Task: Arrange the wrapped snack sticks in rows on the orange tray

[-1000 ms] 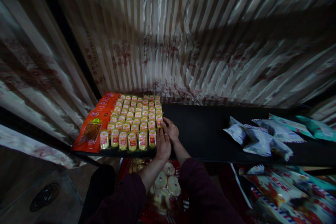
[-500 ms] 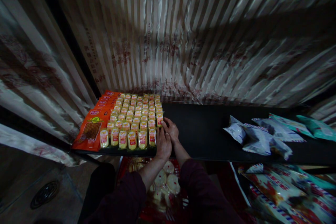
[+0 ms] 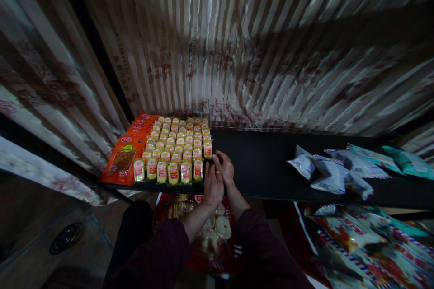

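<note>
Rows of small yellow snack cakes (image 3: pixel 173 172) in clear wrappers with red labels stand upright on a black shelf (image 3: pixel 257 162). At the right end of the front row, my left hand (image 3: pixel 213 186) has its fingers pressed together beside the last cake. My right hand (image 3: pixel 225 170) lies against it, fingers bent toward the right-hand column of cakes. The two hands touch, and whatever is between their fingers is hidden. Left of the cakes, orange snack packets (image 3: pixel 122 158) lie overlapped in a row.
Silver and white bags (image 3: pixel 328 176) and teal bags (image 3: pixel 408 162) lie on the shelf's right side. Below the shelf is a red basket (image 3: pixel 196 262) with round pale pastries. More printed bags (image 3: pixel 356 235) sit low at the right. A striped sheet (image 3: pixel 220 45) hangs behind.
The camera view has shifted slightly, so the shelf appears a little higher. Both hands stay at the cakes' right end, with their fingers slightly farther from the cakes.
</note>
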### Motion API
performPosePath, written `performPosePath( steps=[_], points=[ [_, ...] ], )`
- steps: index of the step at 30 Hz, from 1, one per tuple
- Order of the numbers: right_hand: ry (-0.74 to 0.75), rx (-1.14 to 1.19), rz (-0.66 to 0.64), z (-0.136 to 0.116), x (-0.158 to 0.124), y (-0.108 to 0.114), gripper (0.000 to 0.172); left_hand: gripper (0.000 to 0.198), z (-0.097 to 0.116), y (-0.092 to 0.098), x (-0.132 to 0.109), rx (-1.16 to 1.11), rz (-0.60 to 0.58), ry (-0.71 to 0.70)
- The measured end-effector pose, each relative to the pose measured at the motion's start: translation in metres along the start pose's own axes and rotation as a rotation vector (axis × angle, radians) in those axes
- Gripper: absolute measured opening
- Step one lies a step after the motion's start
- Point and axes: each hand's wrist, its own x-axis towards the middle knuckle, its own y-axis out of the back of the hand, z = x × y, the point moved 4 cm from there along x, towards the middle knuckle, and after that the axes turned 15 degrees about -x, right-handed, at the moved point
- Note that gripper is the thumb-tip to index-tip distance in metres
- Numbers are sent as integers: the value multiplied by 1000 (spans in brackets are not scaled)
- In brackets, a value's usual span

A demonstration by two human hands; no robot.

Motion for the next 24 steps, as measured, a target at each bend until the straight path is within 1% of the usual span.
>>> performPosePath(
  steps=[5, 11, 16, 20, 23, 24],
  points=[
    [16, 56, 24, -5, -24, 11, 42, 51, -5, 6, -23, -31, -33, -58],
    [60, 106, 59, -15, -57, 23, 39, 44, -8, 23, -54, -80, -74, -151],
    [91, 122, 75, -27, -92, 32, 37, 43, -27, 37, -80, -52, -124, -197],
    [126, 102, 51, -23, -126, 24, 33, 49, -51, 47, -102, 8, -247, -211],
    [129, 64, -24, -8, -154, 7, 29, 49, -72, 58, -117, 50, -359, -228],
    [121, 29, -52, -1, -165, 1, 28, 47, -79, 63, -122, 73, -375, -206]
  ],
)
